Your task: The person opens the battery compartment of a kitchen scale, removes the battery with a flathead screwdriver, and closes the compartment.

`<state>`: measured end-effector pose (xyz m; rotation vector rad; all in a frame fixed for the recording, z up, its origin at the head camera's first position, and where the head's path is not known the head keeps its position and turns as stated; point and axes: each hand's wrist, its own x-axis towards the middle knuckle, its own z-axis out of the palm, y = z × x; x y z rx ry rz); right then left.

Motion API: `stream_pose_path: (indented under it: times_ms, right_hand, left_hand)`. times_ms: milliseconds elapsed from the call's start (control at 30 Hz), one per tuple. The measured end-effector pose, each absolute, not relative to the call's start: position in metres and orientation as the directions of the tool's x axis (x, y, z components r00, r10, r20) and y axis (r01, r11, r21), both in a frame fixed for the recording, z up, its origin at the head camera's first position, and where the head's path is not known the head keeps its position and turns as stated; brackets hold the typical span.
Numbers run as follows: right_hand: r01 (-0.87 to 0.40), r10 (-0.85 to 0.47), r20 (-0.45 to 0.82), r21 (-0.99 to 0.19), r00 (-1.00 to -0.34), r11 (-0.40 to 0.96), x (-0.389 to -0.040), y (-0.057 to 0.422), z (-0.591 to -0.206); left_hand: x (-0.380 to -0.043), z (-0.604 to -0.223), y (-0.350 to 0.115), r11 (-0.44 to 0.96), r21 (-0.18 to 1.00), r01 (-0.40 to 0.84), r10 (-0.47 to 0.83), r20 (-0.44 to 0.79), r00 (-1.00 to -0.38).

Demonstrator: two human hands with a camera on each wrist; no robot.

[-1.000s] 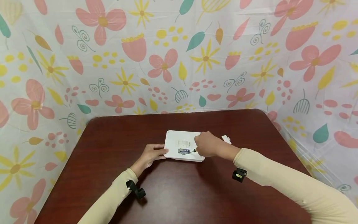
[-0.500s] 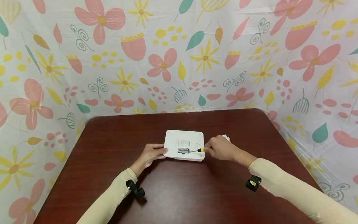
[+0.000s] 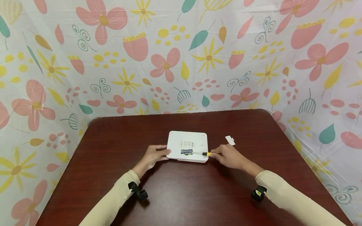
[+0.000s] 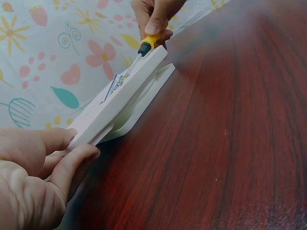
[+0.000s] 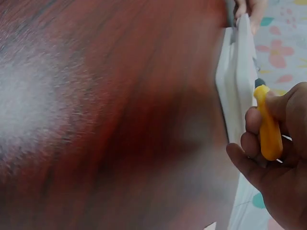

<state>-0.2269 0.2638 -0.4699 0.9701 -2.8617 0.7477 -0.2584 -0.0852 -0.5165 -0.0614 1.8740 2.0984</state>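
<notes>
A white flat device point(image 3: 176, 141) lies on the table with its label side up and its battery compartment uncovered. Batteries point(image 3: 186, 151) sit in that compartment; one looks tilted up in the left wrist view. My left hand point(image 3: 154, 154) grips the device's left edge between thumb and fingers. My right hand point(image 3: 230, 157) holds a screwdriver point(image 5: 270, 134) with a yellow and black handle. Its thin metal shaft point(image 4: 133, 65) reaches leftward over the device, with the tip at the batteries. Just behind the right hand lies a small white battery cover point(image 3: 230, 140).
The dark reddish wooden table point(image 3: 169, 194) extends around the device. A flower-printed curtain point(image 3: 175, 62) hangs behind the table and along both sides. A black wrist camera point(image 3: 138, 191) is strapped on the left sleeve, another camera point(image 3: 258, 193) on the right.
My right hand has drawn back to the right and lowered, and the screwdriver now lies flatter. The battery cover shows fully now. My left hand and the device stay in place.
</notes>
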Motion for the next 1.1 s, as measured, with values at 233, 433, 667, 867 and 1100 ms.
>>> stream_pose_path:
  times_ms: [233,433,667,867,1100]
  right_hand:
    - [-0.609,-0.556,0.257,-0.428,-0.791,0.668,-0.229,0.269,-0.483]
    - [-0.635,-0.557,0.308,-0.432,-0.771,0.64,-0.231,0.271,-0.49]
    - [-0.612,-0.538,0.299,-0.471,-0.788,0.635,-0.231,0.272,-0.495]
    - [-0.495,-0.43,0.265,-0.613,-0.863,0.615,-0.227,0.275,-0.494]
    - [-0.319,-0.205,0.245,-0.673,-0.947,0.668,-0.227,0.281,-0.478]
  left_hand:
    - [-0.258,-0.514,-0.084,-0.08,0.961,-0.263,0.205,-0.242,-0.948]
    - [-0.258,-0.513,-0.085,-0.082,0.962,-0.26,0.204,-0.239,-0.949]
    - [-0.256,-0.515,-0.085,-0.078,0.962,-0.261,0.206,-0.24,-0.949]
    - [-0.255,-0.514,-0.084,-0.084,0.964,-0.254,0.215,-0.232,-0.949]
    - [-0.255,-0.513,-0.085,-0.089,0.961,-0.26,0.201,-0.238,-0.95]
